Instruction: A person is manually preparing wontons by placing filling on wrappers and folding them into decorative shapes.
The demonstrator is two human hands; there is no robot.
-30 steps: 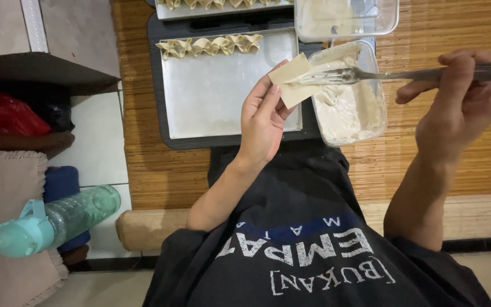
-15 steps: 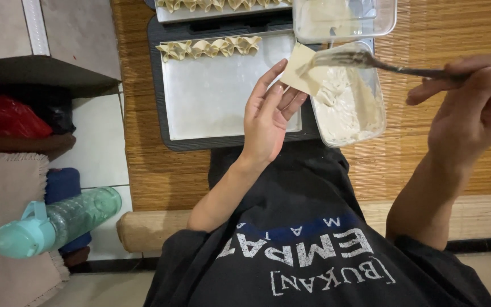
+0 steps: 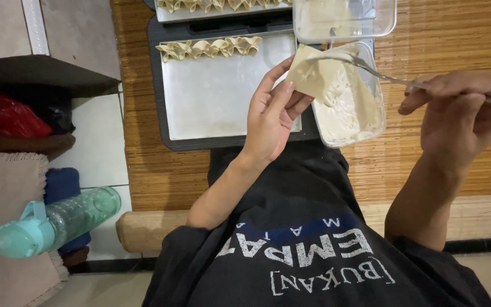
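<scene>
a: looking down from the head cam, what's biggest?

b: i see the woven mat (image 3: pixel 439 113) under everything, w/ a dark tray (image 3: pixel 160 113) on it holding a metal pan (image 3: pixel 223 96). a row of folded dumplings (image 3: pixel 208 48) lies along the pan's far edge.

a: and nearer the hands?

b: clear tub of pale filling (image 3: pixel 350 111) just right of the pan, a second clear tub (image 3: pixel 345 17) beyond it. green bottle (image 3: pixel 58 222) lies well apart, lower left.

a: grips?

b: left hand (image 3: pixel 271 116) pinches a square wrapper (image 3: pixel 313 74) by its near edge, held above the filling tub's left side. right hand (image 3: pixel 461 111) is closed round a fork (image 3: pixel 370 68) handle; tines touch the wrapper's top, w/ filling on them.
</scene>
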